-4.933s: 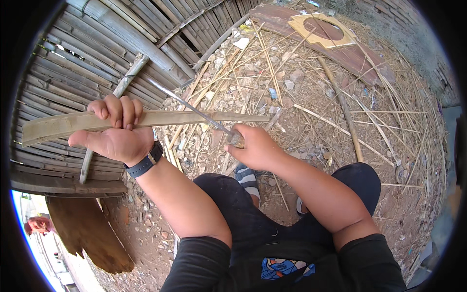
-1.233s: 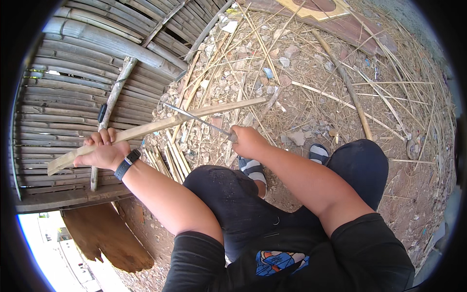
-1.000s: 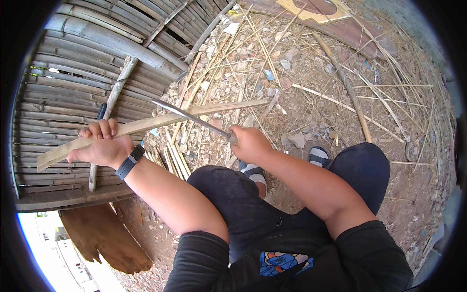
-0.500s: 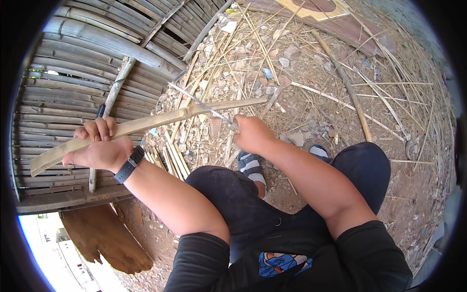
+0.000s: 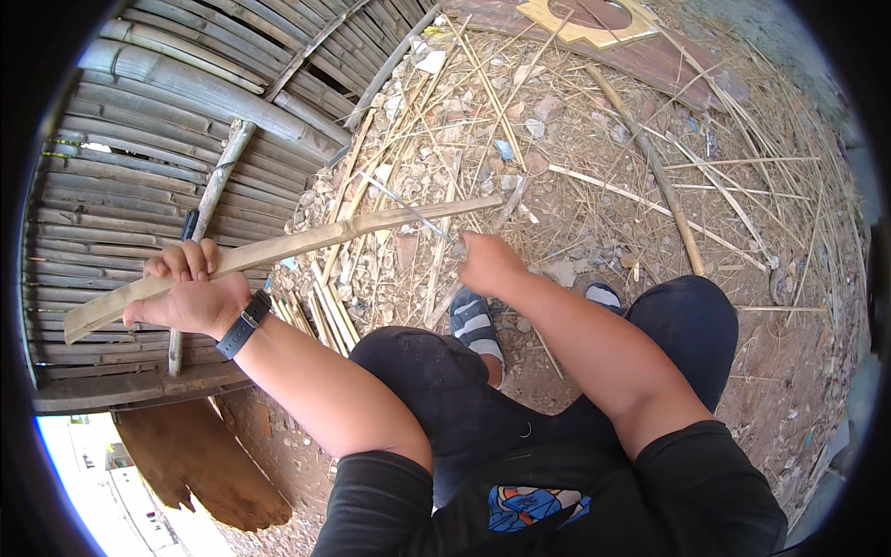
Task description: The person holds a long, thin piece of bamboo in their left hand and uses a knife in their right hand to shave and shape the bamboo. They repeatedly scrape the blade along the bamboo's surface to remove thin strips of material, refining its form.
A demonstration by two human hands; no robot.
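My left hand (image 5: 197,288) is closed around a long, flat bamboo strip (image 5: 306,239) near its wide left end, with the fingers curled over the far edge. From there the strip slants up to the right, and its narrower end lies over the littered ground. My right hand (image 5: 492,265) grips a long, thin-bladed knife (image 5: 406,203) by its handle, mostly hidden in the fist. The blade points up and left and crosses the strip near its right end. Whether the blade touches the strip or passes just over it, I cannot tell.
A bamboo slat wall (image 5: 139,200) stands at the left, with a pole (image 5: 223,172) across it. Cut bamboo pieces (image 5: 332,311) lie by my left knee. Farther off are a stick (image 5: 654,172), scattered straw and stones, and a brown board (image 5: 687,65). A brown sheet (image 5: 200,464) lies lower left.
My right hand and the knife have moved slightly right and toward me, so the blade crosses the strip farther right. The left hand keeps its hold with little movement.
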